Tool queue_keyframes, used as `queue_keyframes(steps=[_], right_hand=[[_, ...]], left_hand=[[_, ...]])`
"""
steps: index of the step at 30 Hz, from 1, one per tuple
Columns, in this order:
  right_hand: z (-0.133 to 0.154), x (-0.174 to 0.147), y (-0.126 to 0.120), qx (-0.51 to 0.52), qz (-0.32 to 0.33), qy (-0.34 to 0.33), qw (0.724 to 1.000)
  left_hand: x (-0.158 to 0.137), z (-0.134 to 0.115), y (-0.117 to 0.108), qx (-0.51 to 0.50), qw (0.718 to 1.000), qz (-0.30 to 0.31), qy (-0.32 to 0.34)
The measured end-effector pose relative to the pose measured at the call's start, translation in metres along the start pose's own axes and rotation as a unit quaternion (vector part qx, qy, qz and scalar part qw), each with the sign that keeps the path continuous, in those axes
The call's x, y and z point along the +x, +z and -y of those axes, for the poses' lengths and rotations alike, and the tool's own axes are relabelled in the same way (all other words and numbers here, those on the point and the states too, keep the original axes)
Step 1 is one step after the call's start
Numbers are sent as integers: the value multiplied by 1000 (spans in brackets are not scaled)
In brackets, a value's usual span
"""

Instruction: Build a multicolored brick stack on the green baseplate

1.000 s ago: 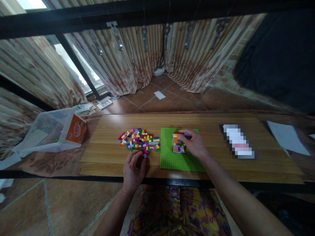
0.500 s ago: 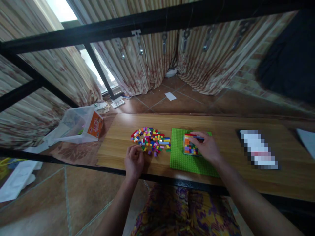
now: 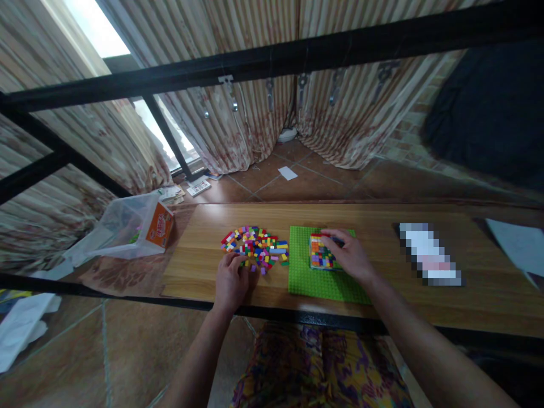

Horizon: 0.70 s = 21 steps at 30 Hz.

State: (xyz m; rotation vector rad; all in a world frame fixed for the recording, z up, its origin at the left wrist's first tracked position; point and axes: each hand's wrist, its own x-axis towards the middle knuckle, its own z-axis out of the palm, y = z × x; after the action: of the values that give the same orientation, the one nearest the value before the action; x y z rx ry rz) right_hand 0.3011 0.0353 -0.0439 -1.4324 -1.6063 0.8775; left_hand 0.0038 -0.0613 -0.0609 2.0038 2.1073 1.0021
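A heap of small coloured bricks [image 3: 255, 247] lies on the wooden table [image 3: 382, 226]. To its right sits a green baseplate [image 3: 304, 272] carrying a square block of built coloured bricks [image 3: 319, 256]. My left hand [image 3: 230, 279] rests at the near edge of the heap, fingertips curled onto the bricks; whether it pinches one is hidden. My right hand [image 3: 351, 256] lies over the right side of the built block, fingers pressing on its top edge.
A clear plastic tub [image 3: 123, 224] with an orange carton [image 3: 159, 225] stands off the table's left end. A blurred flat object [image 3: 429, 253] and a white sheet [image 3: 516, 245] lie at the right. A black metal frame bar [image 3: 272, 56] crosses overhead.
The view has swung a little. My left hand has moved forward from the table edge onto the near side of the brick heap. My right hand stays on the built block.
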Motion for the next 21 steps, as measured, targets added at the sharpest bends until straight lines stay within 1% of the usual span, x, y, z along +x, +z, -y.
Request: queue_keyframes(steps=[3,6,8,10,11,13,15,17,19,21], right_hand=[[-2,-2,-4,64,-30,34,997],[-3,-8,-10,92,-98,50,990],[0,-17,-15,81,-155,44,984],[8,-31,-17,66,-182,24,981],[15,-40,-17,65,-177,12,982],[30,-60,-11,78,-114,0,990],[45,-78,-1,98,-37,9,994],[54,-93,10,121,7,29,992],[57,-100,16,153,21,57,986],[54,-102,18,185,8,84,979]], left_hand=[[3,4,0,7,1000,4,11],[4,1,-2,-1,1000,-12,17],[4,-9,-5,-15,999,-29,19],[4,-27,-8,-42,998,-30,30],[4,-39,-8,-61,997,-26,38],[3,-64,-6,-103,992,13,66],[0,-89,0,-127,987,48,92],[-3,-108,9,-145,981,69,109],[-6,-120,18,-155,977,87,117],[-8,-127,25,-158,975,95,122]])
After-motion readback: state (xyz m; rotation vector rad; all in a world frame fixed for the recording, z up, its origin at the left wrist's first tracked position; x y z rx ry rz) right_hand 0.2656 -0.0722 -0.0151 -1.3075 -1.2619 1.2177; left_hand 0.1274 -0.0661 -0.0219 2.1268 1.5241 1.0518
